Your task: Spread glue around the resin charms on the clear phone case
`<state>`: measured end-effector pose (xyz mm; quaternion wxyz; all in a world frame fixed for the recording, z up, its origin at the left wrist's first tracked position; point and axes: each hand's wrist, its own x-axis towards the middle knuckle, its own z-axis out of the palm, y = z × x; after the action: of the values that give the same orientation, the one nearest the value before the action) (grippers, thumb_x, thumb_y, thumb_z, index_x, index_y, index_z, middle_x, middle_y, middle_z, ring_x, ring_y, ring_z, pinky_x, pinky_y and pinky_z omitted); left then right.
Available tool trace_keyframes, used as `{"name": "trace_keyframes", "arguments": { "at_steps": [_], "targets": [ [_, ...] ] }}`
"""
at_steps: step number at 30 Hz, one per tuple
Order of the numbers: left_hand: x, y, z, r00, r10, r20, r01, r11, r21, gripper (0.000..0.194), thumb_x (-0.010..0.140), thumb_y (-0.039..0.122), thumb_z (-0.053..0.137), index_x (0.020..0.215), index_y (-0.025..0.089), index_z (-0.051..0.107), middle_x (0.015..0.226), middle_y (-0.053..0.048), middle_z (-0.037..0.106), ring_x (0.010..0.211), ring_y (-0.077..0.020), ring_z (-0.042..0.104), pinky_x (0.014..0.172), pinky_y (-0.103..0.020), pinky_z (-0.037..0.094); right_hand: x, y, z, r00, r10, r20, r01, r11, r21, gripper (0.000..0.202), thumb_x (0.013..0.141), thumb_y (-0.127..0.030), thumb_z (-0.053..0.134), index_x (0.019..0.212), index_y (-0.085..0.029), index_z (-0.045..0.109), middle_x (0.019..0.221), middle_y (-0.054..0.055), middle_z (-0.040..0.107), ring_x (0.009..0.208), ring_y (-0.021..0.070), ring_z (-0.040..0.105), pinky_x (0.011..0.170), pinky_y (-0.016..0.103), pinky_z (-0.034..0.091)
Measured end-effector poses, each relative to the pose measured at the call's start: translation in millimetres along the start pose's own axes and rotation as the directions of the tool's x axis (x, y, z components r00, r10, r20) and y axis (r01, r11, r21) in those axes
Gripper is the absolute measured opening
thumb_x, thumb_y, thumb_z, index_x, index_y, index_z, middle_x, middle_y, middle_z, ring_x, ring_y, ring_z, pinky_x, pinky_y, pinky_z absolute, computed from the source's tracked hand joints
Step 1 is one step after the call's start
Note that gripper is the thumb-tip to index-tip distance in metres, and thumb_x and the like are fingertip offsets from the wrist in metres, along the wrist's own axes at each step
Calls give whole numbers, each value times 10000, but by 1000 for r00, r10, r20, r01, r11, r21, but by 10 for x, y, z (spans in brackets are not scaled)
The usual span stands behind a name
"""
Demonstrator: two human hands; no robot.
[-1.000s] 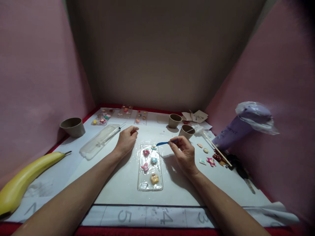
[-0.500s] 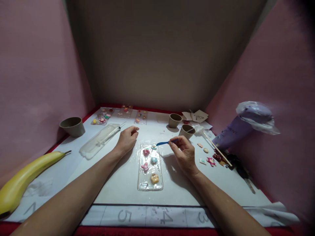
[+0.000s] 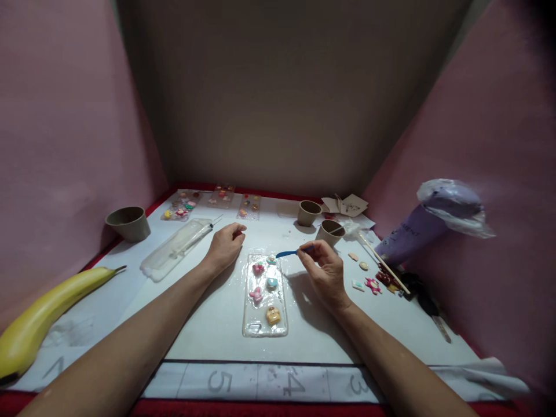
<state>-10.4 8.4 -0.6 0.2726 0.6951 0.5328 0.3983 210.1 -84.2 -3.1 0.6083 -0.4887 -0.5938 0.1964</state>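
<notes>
A clear phone case (image 3: 265, 334) lies flat on the white sheet in front of me, with a glossy wet-looking coating. On it sit several small charms, among them a pink rabbit (image 3: 256, 295), a light-blue one (image 3: 271, 282) and a yellow-orange one (image 3: 273, 315). My right hand (image 3: 325, 269) pinches a slim blue pointed tool (image 3: 286, 253), whose exact kind I cannot make out. Its tip meets the edge of a small teal charm (image 3: 271, 260) at the case's top right. Left of the case's top, my left hand (image 3: 226, 244) rests on the sheet, fingers loosely curled in, nothing visible in them.
Loose charms (image 3: 372, 285) and a wooden stick (image 3: 382, 262) lie at the right, beside a purple plastic-topped cylinder (image 3: 417, 229). Two cups (image 3: 309, 212) stand behind my right hand. Left are another cup (image 3: 128, 224), a syringe in a clear case (image 3: 178, 249) and a banana (image 3: 47, 313). Decorated cases (image 3: 249, 207) lie at the back.
</notes>
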Motion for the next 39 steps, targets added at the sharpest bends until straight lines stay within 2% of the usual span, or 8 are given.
{"name": "trace_keyframes", "arguments": {
  "at_steps": [39],
  "targets": [
    [-9, 6, -9, 998, 58, 31, -60, 996, 64, 264, 764, 251, 511, 969, 171, 657, 968, -80, 694, 860, -210, 628, 815, -342, 470, -8, 29, 3, 1000, 8, 27, -7, 1000, -24, 67, 816, -258, 645, 841, -206, 610, 754, 8, 611, 661, 138, 557, 621, 273, 464]
  ]
}}
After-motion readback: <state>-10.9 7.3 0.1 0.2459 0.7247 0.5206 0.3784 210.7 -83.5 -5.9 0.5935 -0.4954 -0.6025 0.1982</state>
